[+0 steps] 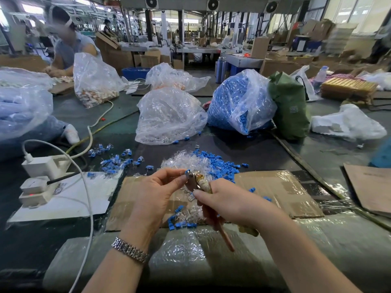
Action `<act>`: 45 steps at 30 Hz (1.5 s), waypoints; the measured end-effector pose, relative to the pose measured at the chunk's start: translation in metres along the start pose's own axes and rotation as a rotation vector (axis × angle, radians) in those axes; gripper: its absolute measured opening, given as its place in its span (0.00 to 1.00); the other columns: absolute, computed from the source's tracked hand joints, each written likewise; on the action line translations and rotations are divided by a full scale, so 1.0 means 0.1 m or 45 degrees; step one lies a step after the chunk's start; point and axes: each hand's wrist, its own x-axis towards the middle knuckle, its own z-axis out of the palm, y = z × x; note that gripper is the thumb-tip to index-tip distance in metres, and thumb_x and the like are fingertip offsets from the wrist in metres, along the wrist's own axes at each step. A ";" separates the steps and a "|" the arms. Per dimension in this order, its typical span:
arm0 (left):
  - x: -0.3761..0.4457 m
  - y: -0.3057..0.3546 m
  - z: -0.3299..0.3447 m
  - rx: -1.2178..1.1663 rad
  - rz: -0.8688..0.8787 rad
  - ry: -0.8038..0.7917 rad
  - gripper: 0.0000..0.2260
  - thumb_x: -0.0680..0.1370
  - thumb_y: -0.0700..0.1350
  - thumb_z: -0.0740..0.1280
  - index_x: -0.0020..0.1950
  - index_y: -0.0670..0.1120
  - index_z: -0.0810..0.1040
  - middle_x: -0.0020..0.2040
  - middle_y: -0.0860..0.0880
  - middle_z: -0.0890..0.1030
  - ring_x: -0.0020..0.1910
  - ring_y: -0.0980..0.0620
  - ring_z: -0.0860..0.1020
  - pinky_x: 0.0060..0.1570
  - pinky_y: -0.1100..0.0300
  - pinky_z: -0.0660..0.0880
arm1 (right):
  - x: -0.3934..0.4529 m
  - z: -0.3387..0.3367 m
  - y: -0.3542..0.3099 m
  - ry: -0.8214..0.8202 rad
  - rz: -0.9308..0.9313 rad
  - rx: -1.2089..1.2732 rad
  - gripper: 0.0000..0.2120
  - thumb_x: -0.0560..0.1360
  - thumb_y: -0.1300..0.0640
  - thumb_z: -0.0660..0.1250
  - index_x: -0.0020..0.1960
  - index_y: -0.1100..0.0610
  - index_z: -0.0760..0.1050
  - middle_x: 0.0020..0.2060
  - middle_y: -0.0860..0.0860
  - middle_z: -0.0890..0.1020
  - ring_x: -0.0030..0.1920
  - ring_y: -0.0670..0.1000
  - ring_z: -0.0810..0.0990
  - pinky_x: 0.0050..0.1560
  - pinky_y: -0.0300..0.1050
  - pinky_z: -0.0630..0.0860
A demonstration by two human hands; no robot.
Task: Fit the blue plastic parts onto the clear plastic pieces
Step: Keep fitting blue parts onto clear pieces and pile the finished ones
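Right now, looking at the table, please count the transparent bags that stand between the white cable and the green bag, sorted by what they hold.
Bags of blue parts: 1
Bags of clear pieces: 1
Bags of orange and white pieces: 2
Total: 4

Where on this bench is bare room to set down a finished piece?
Free: the cardboard sheet right of the right hand, and the white sheet between the power strip and left hand. Crowded: the mixed pile of clear and blue parts ahead and the scattered pieces left of it.
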 end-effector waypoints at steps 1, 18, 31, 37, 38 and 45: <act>-0.01 0.00 0.00 0.003 -0.003 0.000 0.09 0.68 0.46 0.76 0.47 0.52 0.88 0.48 0.44 0.88 0.51 0.48 0.86 0.49 0.61 0.81 | 0.00 0.01 0.00 0.010 0.010 0.005 0.18 0.84 0.46 0.60 0.43 0.58 0.73 0.35 0.55 0.78 0.34 0.53 0.79 0.48 0.56 0.82; 0.28 0.09 -0.54 0.900 0.089 0.696 0.17 0.78 0.38 0.70 0.67 0.47 0.78 0.62 0.45 0.80 0.47 0.45 0.83 0.53 0.47 0.80 | 0.14 -0.57 0.76 0.719 0.390 -0.684 0.18 0.77 0.41 0.68 0.44 0.56 0.70 0.45 0.53 0.77 0.49 0.57 0.79 0.48 0.50 0.77; 0.09 -0.14 0.03 1.266 -0.024 -0.181 0.06 0.75 0.52 0.76 0.44 0.55 0.81 0.42 0.57 0.83 0.41 0.62 0.81 0.45 0.63 0.81 | 0.30 -0.34 0.92 0.735 0.572 -0.975 0.31 0.78 0.33 0.61 0.66 0.57 0.73 0.61 0.57 0.77 0.63 0.60 0.74 0.61 0.56 0.71; 0.09 -0.14 0.11 1.310 0.003 -0.120 0.08 0.75 0.48 0.77 0.38 0.55 0.81 0.37 0.57 0.82 0.36 0.61 0.81 0.40 0.60 0.82 | 0.24 -0.30 0.89 0.727 0.541 -0.910 0.32 0.78 0.34 0.62 0.70 0.57 0.69 0.65 0.58 0.73 0.67 0.61 0.70 0.65 0.60 0.68; 0.09 -0.14 0.09 1.245 -0.020 -0.111 0.07 0.75 0.46 0.77 0.39 0.53 0.82 0.37 0.55 0.84 0.35 0.59 0.82 0.39 0.61 0.82 | 0.21 -0.29 0.87 0.755 0.510 -0.924 0.31 0.78 0.34 0.64 0.70 0.56 0.68 0.65 0.57 0.72 0.68 0.60 0.70 0.65 0.60 0.68; 0.10 -0.09 -0.07 0.738 -0.109 0.032 0.06 0.73 0.42 0.77 0.46 0.45 0.82 0.40 0.47 0.86 0.31 0.59 0.81 0.30 0.69 0.75 | 0.05 -0.20 0.66 0.354 0.133 -0.484 0.10 0.72 0.46 0.77 0.43 0.48 0.79 0.38 0.44 0.83 0.40 0.41 0.80 0.44 0.40 0.79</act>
